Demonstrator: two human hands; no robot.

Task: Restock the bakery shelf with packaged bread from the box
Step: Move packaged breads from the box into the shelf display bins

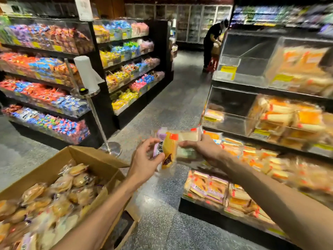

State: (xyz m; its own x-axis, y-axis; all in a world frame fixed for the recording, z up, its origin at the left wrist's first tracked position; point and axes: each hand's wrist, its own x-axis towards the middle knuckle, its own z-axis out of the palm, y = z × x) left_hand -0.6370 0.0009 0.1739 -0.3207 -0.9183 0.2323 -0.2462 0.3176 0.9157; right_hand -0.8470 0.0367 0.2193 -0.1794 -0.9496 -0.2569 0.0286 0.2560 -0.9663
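From the head camera, the two hands meet in mid-air over the grey floor (pixel 162 109), between the cardboard box (pixel 54 168) at lower left and the bakery shelf (pixel 252 85) on the right. The left hand (pixel 146 159) has its fingers curled, with the thumb pressed on the front of a bread pack (pixel 168 150) that is yellow with a purple label and stands roughly upright. The right hand (pixel 205 148), its back turned up, grips a pale bread pack (pixel 187 137) with a red corner tab. The two packs touch, just in front of the shelf's lower tiers.

The box is open and heaped with wrapped buns (pixel 59 193). The shelf holds clear bins in tiers. The lower ones are stacked with orange and white packs (pixel 209 186), though that side is blurred.

Across the aisle stand dark shelves of bright sweets (pixel 45 65), with a roll of white paper (pixel 86 73) on a metal stand beside them. At the far end a person in black (pixel 211 42) bends near a red stool (pixel 212 64).
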